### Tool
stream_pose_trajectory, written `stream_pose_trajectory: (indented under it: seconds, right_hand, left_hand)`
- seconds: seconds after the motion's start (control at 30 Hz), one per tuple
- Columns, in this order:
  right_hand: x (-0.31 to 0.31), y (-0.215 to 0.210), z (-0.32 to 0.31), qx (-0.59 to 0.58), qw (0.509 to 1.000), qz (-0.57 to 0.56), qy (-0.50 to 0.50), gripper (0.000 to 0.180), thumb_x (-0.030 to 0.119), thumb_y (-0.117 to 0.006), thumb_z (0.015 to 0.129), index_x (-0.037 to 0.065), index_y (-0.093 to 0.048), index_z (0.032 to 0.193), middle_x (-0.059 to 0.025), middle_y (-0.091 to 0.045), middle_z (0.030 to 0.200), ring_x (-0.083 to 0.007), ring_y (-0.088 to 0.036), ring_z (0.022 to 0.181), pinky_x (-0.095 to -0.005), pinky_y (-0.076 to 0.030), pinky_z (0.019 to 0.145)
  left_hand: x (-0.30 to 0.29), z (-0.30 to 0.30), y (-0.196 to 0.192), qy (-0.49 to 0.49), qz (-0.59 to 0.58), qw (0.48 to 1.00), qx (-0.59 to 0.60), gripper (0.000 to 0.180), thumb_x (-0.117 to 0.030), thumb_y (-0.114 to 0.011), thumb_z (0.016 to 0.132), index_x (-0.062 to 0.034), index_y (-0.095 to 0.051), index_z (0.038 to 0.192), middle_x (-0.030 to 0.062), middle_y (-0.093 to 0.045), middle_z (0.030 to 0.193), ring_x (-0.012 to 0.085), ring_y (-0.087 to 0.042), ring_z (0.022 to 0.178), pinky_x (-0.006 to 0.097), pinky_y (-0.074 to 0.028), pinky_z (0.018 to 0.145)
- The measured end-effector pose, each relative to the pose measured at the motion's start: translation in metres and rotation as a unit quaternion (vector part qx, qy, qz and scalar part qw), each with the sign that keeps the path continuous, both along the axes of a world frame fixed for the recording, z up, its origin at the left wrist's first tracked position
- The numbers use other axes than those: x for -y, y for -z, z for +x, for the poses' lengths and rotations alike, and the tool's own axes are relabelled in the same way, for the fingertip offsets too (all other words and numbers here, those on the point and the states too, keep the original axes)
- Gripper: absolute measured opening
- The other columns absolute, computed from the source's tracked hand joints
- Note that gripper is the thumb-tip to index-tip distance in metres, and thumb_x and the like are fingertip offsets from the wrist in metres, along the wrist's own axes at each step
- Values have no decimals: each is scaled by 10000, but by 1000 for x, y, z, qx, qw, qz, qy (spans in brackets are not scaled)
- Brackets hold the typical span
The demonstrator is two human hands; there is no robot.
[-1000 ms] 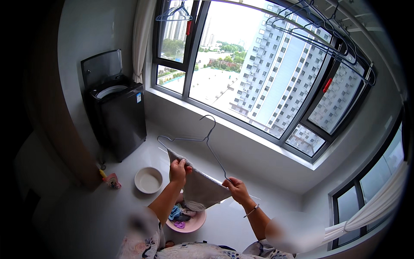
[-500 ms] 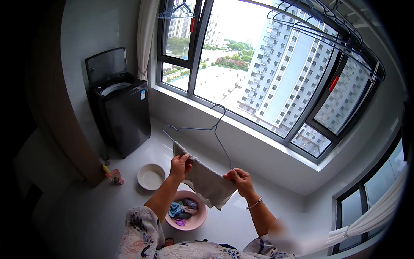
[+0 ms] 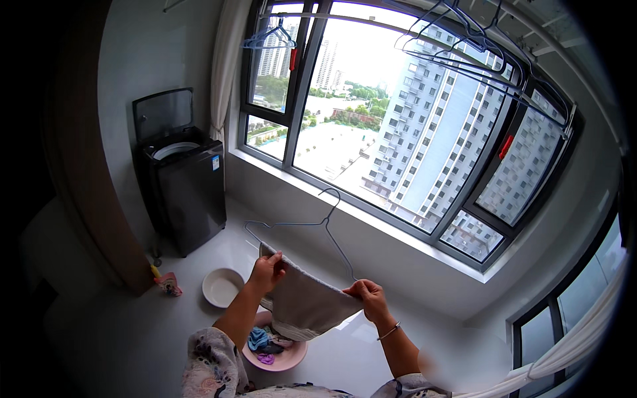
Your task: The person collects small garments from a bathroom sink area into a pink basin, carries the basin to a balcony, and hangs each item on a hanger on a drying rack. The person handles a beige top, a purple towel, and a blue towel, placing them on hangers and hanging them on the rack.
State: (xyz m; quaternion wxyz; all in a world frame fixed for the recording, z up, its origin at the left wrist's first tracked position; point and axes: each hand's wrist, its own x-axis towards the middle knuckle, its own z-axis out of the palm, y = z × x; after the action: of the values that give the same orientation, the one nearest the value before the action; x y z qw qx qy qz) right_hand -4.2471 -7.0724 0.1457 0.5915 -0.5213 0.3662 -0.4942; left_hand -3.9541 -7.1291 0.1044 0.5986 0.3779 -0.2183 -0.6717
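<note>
Both my hands hold up a grey-beige cloth (image 3: 312, 303) draped from the bottom of a blue-grey wire clothes hanger (image 3: 302, 224). My left hand (image 3: 267, 273) pinches the cloth's upper edge near its left end. At the right end, my right hand (image 3: 369, 297) grips the cloth's corner, beside the lower right corner of the hanger. The hanger's hook points up and away from me; its lower bar is hidden by the cloth. Below the cloth, a pink basin (image 3: 285, 361) holds several crumpled garments (image 3: 264, 339), blue, purple and dark, partly covered from view.
A white basin (image 3: 222, 287) stands on the floor to the left, with a pink packet (image 3: 170, 284) beyond it. A black top-loading washing machine (image 3: 189, 192) has its lid up. More hangers (image 3: 471, 46) hang from a rail before the large window (image 3: 345, 106).
The cloth's upper edge is pulled straighter between my hands, and more of its face shows. Cloth, hanger and hands sit slightly lower in view.
</note>
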Motion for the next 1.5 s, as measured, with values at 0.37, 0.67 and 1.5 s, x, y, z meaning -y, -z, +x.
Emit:
stream_pose_trajectory:
  seconds: [0.37, 0.67, 1.5]
  right_hand:
    - [-15, -52, -21, -85, 985, -82, 126, 269, 204, -480, 928, -15, -598, 827, -113, -655, 803, -146, -631, 728, -257, -516, 699]
    - [-47, -84, -69, -297, 890, -134, 318, 287, 195, -472, 929, -10, -613, 787, -81, -651, 727, -129, -617, 654, -253, -510, 634]
    - [57, -350, -286, -455, 582, -275, 616, 348, 195, -471, 901, -15, -579, 645, -91, -611, 574, -180, -600, 523, -310, -492, 538]
  left_hand:
    - [-13, 62, 41, 33, 84, 991, 96, 179, -260, -512, 888, -85, -524, 851, 48, -560, 671, 120, -501, 515, 233, -391, 440]
    - [4, 58, 94, 107, 129, 986, 18, 133, -218, -501, 881, -97, -521, 830, 38, -535, 655, 129, -487, 532, 242, -385, 446]
    - [27, 51, 220, 50, 275, 960, 5, 103, -232, -500, 844, -134, -527, 823, 15, -513, 639, 135, -467, 525, 242, -368, 425]
